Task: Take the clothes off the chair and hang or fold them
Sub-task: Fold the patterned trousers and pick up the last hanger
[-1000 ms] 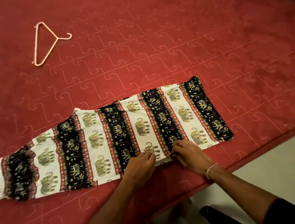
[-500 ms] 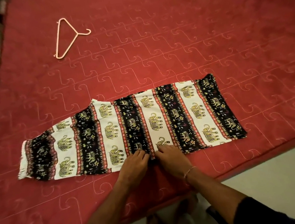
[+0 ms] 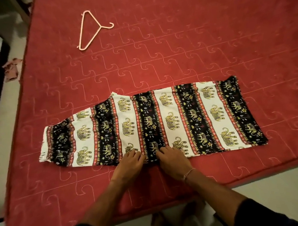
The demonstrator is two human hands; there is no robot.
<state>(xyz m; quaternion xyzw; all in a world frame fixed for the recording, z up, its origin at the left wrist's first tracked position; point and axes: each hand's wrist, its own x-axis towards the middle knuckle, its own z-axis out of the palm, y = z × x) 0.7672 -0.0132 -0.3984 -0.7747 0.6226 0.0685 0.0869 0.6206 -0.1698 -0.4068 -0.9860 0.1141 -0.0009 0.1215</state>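
both hands, left hand (image 3: 129, 162) and right hand (image 3: 172, 158), pinch the near edge of the elephant-print trousers (image 3: 163, 122), which lie flat on the red bed (image 3: 192, 46); a pink hanger (image 3: 90, 30) lies far left.

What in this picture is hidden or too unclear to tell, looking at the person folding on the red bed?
All in the head view:
- Fingertips of left hand and right hand: curled at the near hem of the elephant-print garment; whether they pinch or only press is unclear.
- Pink cloth on the floor: too small to identify.
- Pale heap below the bed edge: blurred, partly behind the arms.
- The chair: not visible.
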